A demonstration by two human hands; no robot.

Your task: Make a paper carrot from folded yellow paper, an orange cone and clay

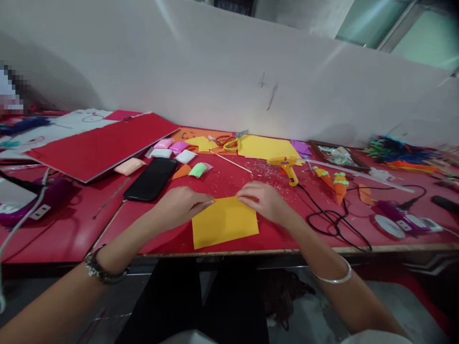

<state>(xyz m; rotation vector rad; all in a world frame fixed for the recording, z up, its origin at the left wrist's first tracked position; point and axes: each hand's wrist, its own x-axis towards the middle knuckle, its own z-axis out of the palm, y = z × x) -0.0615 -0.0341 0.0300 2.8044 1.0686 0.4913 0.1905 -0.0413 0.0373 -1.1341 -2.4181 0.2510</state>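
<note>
A yellow-orange sheet of craft paper (225,223) is held by its far edge above the red tabletop, close to the front rim. At its far left corner, my left hand (182,205) pinches the sheet between thumb and fingers. My right hand (263,200) grips the far right corner the same way, fingers closed on the edge. A black phone (151,179) lies left of my left hand. Beyond my right hand is a yellow glue gun (287,167), its black cord trailing right.
Small clay packets (179,146), a green packet (199,169), scissors (233,141) and yellow sheets (268,147) lie towards the wall. A red board (107,143) slants at left. Orange paper cones (339,186), pipe cleaners (401,152) and a purple power strip (398,215) are at right.
</note>
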